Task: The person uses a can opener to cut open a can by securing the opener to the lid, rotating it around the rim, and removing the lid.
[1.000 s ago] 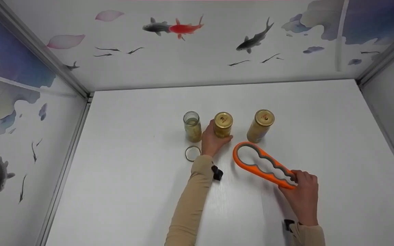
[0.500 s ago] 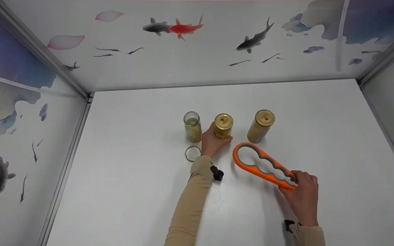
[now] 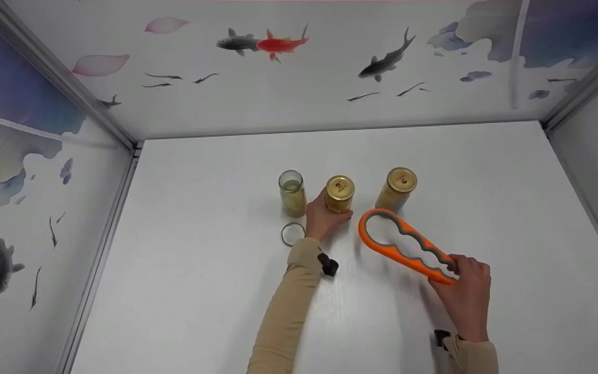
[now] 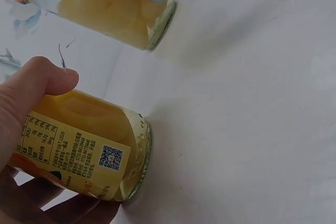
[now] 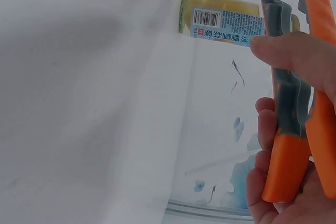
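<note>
At the left of the row on the white table (image 3: 200, 291) stands an open jar (image 3: 292, 192), with its removed lid (image 3: 293, 233) lying flat just in front of it. Beside these, your left hand (image 3: 321, 218) wraps around the middle jar (image 3: 339, 194); the thumb and fingers curl round the labelled glass body, as the left wrist view confirms, and the jar stands upright on its base. Its gold cap is on.

Further right stands a third capped jar (image 3: 396, 190), untouched and slightly apart from the middle jar. In front of it, your right hand (image 3: 466, 296) grips the narrow end of the orange jar opener (image 3: 406, 245), fingers closed round the handle. The tool hangs above the table, its largest ring pointing toward the jars and sitting near the third jar's base in the head view, not yet over any cap.

By judgement, the step in hand is bracing the middle jar and bringing the opener to it. The next move calls for you to carry the tool left and up, choose the ring that matches the gold cap, and lower it level over the cap. Keep the left hand firm on the glass so the jar does not turn or tip.
</note>
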